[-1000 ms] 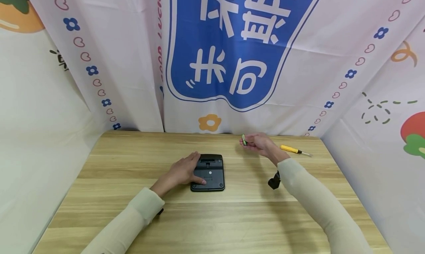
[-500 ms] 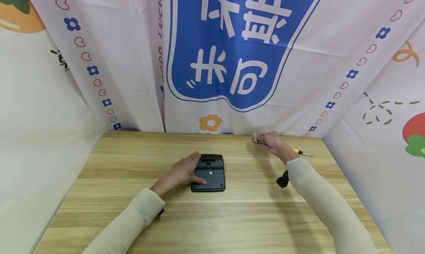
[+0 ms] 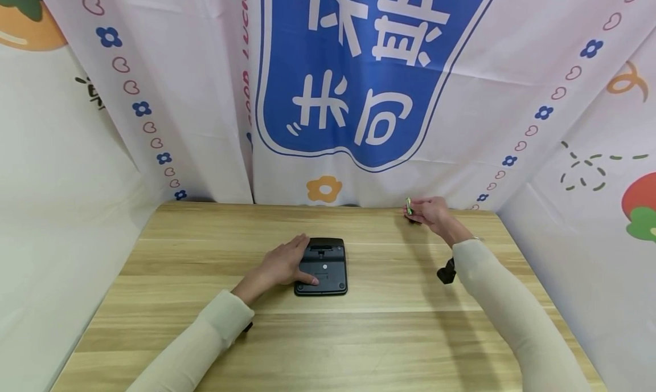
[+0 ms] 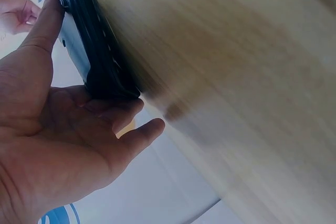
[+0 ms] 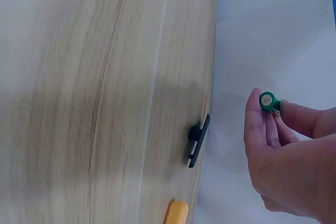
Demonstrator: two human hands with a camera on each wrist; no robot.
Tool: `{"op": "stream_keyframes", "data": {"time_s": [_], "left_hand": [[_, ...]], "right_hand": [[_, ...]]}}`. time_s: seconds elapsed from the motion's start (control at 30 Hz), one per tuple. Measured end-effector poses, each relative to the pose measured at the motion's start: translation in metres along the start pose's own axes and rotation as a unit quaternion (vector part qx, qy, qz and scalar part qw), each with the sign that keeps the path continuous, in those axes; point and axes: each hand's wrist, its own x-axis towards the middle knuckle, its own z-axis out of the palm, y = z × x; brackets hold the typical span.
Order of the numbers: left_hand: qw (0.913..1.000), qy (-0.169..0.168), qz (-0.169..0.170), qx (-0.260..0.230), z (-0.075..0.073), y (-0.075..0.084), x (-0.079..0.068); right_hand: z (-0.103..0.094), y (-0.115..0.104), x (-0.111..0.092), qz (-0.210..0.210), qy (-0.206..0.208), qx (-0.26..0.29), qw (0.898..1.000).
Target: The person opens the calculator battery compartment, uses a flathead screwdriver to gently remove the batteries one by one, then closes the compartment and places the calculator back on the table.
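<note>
A flat black device (image 3: 330, 275), probably a calculator, lies back side up on the table, with a narrow open slot near its far end. My left hand (image 3: 279, 264) holds it by its left side, the thumb on its back and the fingers along the edge; the left wrist view shows this grip on the black device (image 4: 97, 51) from low down. Near the table's far edge, my right hand (image 3: 433, 212) pinches a small green battery (image 3: 408, 206) between thumb and fingers. The battery's flat end (image 5: 267, 100) faces the right wrist camera. Below that hand lies a small black cover (image 5: 198, 141).
A yellow screwdriver handle (image 5: 177, 212) lies beside the black cover in the right wrist view; my right forearm hides most of it in the head view. Printed white cloth (image 3: 205, 124) hangs behind the wooden table (image 3: 328, 346) and at both sides.
My right hand has moved right and slightly farther back with the battery, now over the black cover and in front of the screwdriver. The left hand and the black device have stayed put.
</note>
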Motion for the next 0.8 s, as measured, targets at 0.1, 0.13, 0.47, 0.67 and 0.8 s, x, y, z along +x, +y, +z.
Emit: {"op": "stream_keyframes", "data": {"time_s": [0.1, 0.13, 0.47, 0.67, 0.8], "left_hand": [[1.0, 0.0, 0.0, -0.003, -0.001, 0.0, 0.0], [1.0, 0.0, 0.0, -0.003, -0.001, 0.0, 0.0], [1.0, 0.002, 0.002, -0.003, -0.001, 0.0, 0.0], [1.0, 0.001, 0.002, -0.002, 0.0, -0.001, 0.0], [1.0, 0.003, 0.005, 0.001, 0.0, -0.002, 0.0]], "right_hand": [[-0.005, -0.003, 0.0, -0.011, 0.008, -0.007, 1.0], [-0.006, -0.004, 0.0, -0.015, 0.012, -0.013, 1.0], [-0.019, -0.008, -0.002, -0.041, 0.058, -0.099, 0.993], [-0.027, -0.005, -0.001, -0.063, 0.088, -0.147, 0.983], [-0.032, 0.0, 0.002, -0.078, 0.112, -0.197, 0.971]]}}
